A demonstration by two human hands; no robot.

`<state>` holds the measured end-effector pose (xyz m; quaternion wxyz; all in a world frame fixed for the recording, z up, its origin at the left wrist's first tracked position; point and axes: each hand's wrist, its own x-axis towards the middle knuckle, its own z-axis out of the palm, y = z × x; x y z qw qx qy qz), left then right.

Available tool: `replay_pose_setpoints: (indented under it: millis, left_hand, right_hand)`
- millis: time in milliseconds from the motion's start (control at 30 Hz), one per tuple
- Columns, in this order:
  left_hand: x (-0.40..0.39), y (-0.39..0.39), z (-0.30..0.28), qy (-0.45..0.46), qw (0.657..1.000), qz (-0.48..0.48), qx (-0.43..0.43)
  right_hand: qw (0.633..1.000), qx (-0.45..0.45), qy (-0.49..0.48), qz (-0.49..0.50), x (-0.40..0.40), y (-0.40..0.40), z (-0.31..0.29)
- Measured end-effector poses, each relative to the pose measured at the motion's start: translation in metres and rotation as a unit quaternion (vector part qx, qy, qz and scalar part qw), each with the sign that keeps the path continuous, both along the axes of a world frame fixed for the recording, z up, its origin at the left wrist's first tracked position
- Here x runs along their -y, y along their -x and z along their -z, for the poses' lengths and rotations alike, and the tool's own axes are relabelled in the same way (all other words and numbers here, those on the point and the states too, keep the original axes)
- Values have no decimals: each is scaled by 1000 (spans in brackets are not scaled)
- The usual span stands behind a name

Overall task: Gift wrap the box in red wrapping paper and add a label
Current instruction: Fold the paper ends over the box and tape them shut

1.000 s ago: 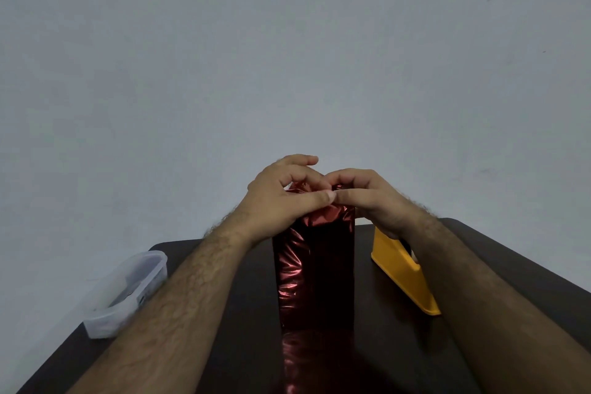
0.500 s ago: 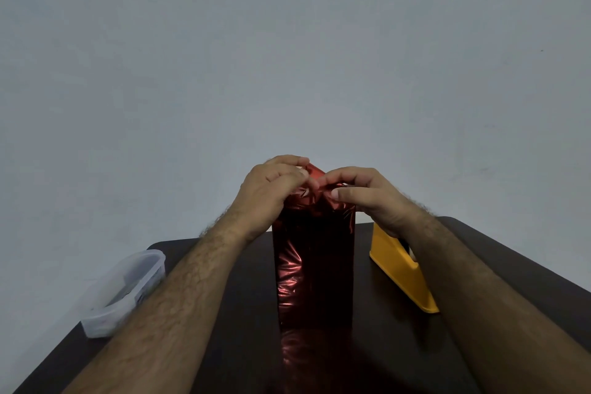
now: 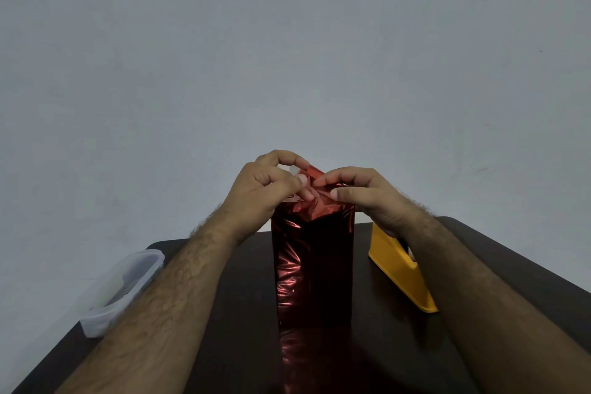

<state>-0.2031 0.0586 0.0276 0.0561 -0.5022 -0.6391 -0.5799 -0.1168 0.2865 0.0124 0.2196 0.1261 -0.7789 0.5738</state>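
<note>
A tall box wrapped in shiny red paper (image 3: 313, 265) stands upright in the middle of the dark table (image 3: 243, 313). Its top end is a crumpled bunch of loose red flaps (image 3: 315, 189). My left hand (image 3: 265, 189) pinches the flaps from the left with curled fingers. From the right, my right hand (image 3: 364, 195) pinches the same paper, thumb and forefinger on a fold. The box top itself is hidden under paper and fingers.
A yellow tape dispenser (image 3: 399, 269) stands right of the box, partly behind my right forearm. A clear plastic container (image 3: 124, 288) sits at the table's left edge. A plain grey wall rises behind the table.
A red flap has risen above the box top between my hands. My left hand's fingers have lifted and curled onto it; the right hand has stayed on the paper.
</note>
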Motion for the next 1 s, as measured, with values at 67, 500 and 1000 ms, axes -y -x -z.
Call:
replay_pose_setpoints:
  millis: [67, 500, 1000]
  left_hand:
    - [-9, -3, 1, -38, 998, -25, 42]
    - [-9, 5, 1, 130, 989, -9, 64]
    - [-16, 10, 7, 116, 990, -32, 71]
  right_hand:
    - [1000, 0, -2, -2, 1, 0, 0]
    - [1000, -11, -8, -17, -2, 1, 2]
    - [926, 31, -7, 375, -12, -33, 36]
